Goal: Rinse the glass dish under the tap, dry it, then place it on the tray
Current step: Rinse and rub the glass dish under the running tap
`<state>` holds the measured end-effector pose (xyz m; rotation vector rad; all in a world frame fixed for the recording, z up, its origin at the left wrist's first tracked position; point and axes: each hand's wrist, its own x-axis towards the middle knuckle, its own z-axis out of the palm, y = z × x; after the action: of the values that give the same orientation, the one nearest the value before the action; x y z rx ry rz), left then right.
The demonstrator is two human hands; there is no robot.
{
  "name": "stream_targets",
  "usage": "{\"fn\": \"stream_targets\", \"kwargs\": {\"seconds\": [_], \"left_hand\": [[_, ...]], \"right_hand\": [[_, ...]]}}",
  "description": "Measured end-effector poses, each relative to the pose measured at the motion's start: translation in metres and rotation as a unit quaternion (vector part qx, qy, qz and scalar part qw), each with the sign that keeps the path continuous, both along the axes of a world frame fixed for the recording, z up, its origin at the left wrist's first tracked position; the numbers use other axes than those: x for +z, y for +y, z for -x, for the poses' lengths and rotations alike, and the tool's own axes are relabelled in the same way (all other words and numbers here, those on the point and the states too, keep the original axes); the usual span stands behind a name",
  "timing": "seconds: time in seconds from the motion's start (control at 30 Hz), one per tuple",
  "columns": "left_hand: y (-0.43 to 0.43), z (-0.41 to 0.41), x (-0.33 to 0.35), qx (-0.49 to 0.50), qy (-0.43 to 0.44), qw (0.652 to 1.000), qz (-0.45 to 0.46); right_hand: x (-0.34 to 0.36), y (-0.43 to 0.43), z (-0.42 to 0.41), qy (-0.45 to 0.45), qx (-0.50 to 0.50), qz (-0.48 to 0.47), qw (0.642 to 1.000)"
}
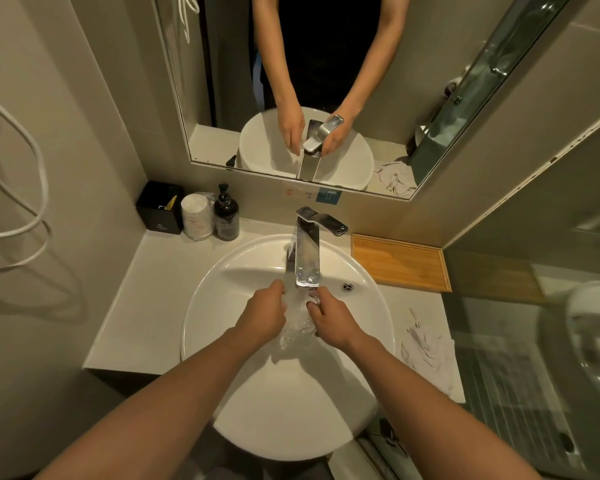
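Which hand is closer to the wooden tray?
The right hand. It holds the glass dish on the side toward the tray; the left hand grips the far side.

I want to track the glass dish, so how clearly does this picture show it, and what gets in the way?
Head view: the glass dish is transparent, blurred by running water under the tap and half hidden between the left hand and right hand; warm dim light throws the arms' shadows into the basin; wide-angle distortion bends the mirror edges.
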<state>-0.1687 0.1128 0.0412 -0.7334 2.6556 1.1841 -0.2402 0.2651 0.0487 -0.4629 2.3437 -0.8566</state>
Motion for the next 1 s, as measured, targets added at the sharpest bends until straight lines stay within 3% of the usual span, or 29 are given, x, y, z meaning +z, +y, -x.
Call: {"fn": "stream_targets", "kwargs": {"seconds": [0.07, 0.23, 0.4, 0.53, 0.63, 0.83, 1.0], "left_hand": [[0.002, -0.001, -0.001, 0.017, -0.006, 1.0, -0.005], [0.01, -0.007, -0.002, 0.082, -0.042, 0.989, -0.114], [0.002, -0.005, -0.004, 0.012, -0.005, 0.999, -0.05], [0.008, -0.008, -0.001, 0.119, 0.006, 0.981, -0.151], [0.012, -0.013, -0.004, 0.128, 0.003, 0.967, -0.219], [-0.005, -0.009, -0.001, 0.063, 0.033, 0.992, -0.1], [0.0, -0.015, -0.003, 0.092, 0.004, 0.981, -0.169]], "right_hand": [[-0.001, 0.001, -0.004, -0.006, -0.028, 0.008, 1.0], [-0.002, 0.004, -0.012, -0.038, -0.039, 0.018, 0.998], [0.003, 0.003, -0.004, -0.031, -0.017, 0.018, 0.999], [-0.001, 0.0, -0.01, -0.043, -0.081, 0.054, 0.994], [-0.002, 0.0, -0.012, -0.059, -0.082, 0.072, 0.992], [0.004, 0.005, -0.005, -0.032, -0.035, 0.051, 0.998], [-0.004, 0.01, -0.011, -0.043, -0.057, 0.068, 0.995]]}}
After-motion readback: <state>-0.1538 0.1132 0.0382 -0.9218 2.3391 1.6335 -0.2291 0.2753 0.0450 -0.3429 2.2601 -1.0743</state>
